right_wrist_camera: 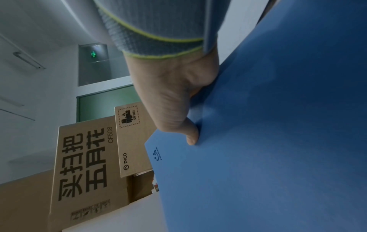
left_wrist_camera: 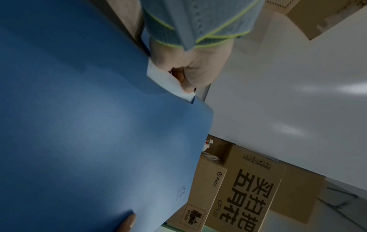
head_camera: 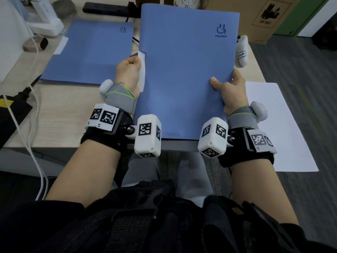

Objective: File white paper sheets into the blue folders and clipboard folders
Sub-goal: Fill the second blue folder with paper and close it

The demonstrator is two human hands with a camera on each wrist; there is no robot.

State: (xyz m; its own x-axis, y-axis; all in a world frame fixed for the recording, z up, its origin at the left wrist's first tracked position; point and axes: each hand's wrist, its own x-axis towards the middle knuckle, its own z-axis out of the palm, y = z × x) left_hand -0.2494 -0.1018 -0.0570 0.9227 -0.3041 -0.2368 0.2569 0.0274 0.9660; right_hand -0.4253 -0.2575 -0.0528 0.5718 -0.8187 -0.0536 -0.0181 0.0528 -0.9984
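I hold a closed blue folder (head_camera: 186,70) tilted up above the desk edge with both hands. My left hand (head_camera: 128,70) grips its left edge, where a strip of white paper (head_camera: 142,75) shows through a notch; the same strip of white paper (left_wrist_camera: 170,83) lies under that hand's fingers (left_wrist_camera: 190,75). My right hand (head_camera: 231,92) grips the right edge, thumb on the front cover; in the right wrist view its fingers (right_wrist_camera: 174,113) curl behind the folder (right_wrist_camera: 268,141). A second blue folder (head_camera: 91,52) lies flat on the desk at the left, with white paper (head_camera: 61,45) sticking out. A loose white sheet (head_camera: 279,128) lies at the right, overhanging the desk.
A wooden desk (head_camera: 60,114) carries white and black cables (head_camera: 31,99) at the left, a white device (head_camera: 45,24) at the back left and a white controller (head_camera: 241,50) behind the held folder. Cardboard boxes (head_camera: 260,17) stand behind the desk. Grey carpet (head_camera: 300,84) lies to the right.
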